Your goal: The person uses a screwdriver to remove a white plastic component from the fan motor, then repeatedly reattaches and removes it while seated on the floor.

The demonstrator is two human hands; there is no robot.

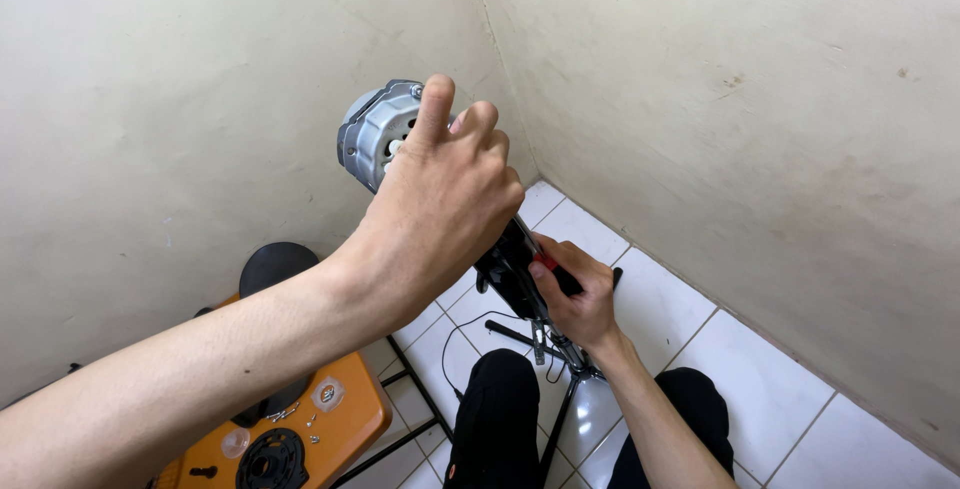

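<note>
The left hand [440, 194] grips the grey motor housing [375, 134] at eleven o'clock, fingers curled on its rim, while the right hand [575, 299] clasps the black-and-red tool [520, 264] at five o'clock, likely mid-disassembly, wanting steady bracing.

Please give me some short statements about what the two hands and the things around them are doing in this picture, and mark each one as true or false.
1. The left hand grips the grey metal motor from above. True.
2. The right hand is empty and rests flat on the floor. False: it is closed around a tool with a red and black handle, held up under the motor.
3. An orange case lies at the lower left with small screws on it. True.
4. The floor is covered with dark carpet. False: it has white tiles.
5. The motor lies on the orange case. False: it is held up in the air, in front of the wall corner.
</note>
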